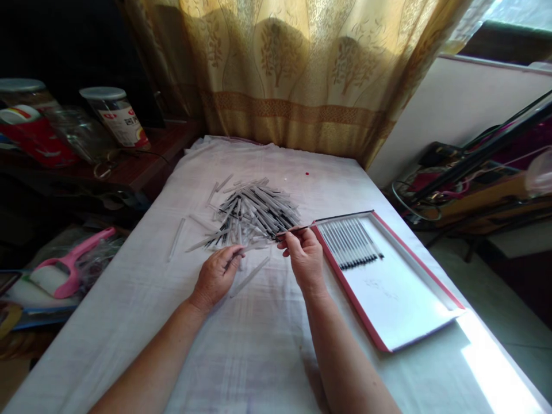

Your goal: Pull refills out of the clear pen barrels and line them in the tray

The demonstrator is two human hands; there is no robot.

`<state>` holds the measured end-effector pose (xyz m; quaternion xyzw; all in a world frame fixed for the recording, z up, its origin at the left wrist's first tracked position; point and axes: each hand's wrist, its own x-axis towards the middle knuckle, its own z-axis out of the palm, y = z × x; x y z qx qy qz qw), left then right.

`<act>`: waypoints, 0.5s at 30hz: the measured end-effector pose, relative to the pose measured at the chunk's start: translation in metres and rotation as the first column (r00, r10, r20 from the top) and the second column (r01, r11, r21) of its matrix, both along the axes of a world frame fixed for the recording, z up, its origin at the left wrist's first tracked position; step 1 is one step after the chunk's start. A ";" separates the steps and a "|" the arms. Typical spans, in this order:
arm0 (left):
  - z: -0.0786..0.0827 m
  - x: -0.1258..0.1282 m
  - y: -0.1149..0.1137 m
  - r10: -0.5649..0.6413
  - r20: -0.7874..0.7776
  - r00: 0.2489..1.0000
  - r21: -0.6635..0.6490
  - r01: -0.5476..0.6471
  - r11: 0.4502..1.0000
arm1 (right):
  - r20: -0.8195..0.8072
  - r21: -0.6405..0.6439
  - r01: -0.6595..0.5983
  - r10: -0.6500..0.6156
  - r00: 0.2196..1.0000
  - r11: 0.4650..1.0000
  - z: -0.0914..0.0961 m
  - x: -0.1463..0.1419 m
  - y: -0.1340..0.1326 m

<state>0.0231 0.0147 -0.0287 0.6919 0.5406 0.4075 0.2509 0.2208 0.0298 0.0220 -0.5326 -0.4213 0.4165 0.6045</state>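
A heap of thin pen refills and clear tubes point(252, 214) lies on the white cloth point(241, 339) in the middle of the table. My left hand point(216, 275) rests on the cloth just below the heap, its fingers closed on a clear tube point(254, 246). My right hand point(304, 254) pinches a thin black refill point(332, 221) that points right, over the tray's corner. A shallow white tray with a red rim point(345, 287) lies to the right. A neat row of refills point(350, 244) lies side by side in its far end.
Loose clear tubes point(176, 238) lie left of the heap. A gold patterned curtain point(293, 75) hangs behind the table. Jars point(116, 115) stand on a dark shelf at left, above a pink-handled tool point(69, 265). Cables and rods point(474, 167) crowd the right side.
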 end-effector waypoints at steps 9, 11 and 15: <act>0.003 0.004 -0.004 -0.032 0.005 0.999 -0.015 0.032 0.999 | 0.058 -0.068 -0.180 0.184 0.981 0.981 -0.007 -0.010 -0.001; 0.005 0.005 -0.005 -0.033 0.026 0.999 -0.036 0.034 0.999 | 0.059 -0.089 -0.270 0.275 0.960 0.959 -0.007 -0.013 -0.001; 0.007 0.004 -0.003 0.027 0.118 0.993 -0.092 -0.016 0.996 | 0.011 -0.121 -0.331 0.335 0.942 0.936 -0.001 -0.015 0.001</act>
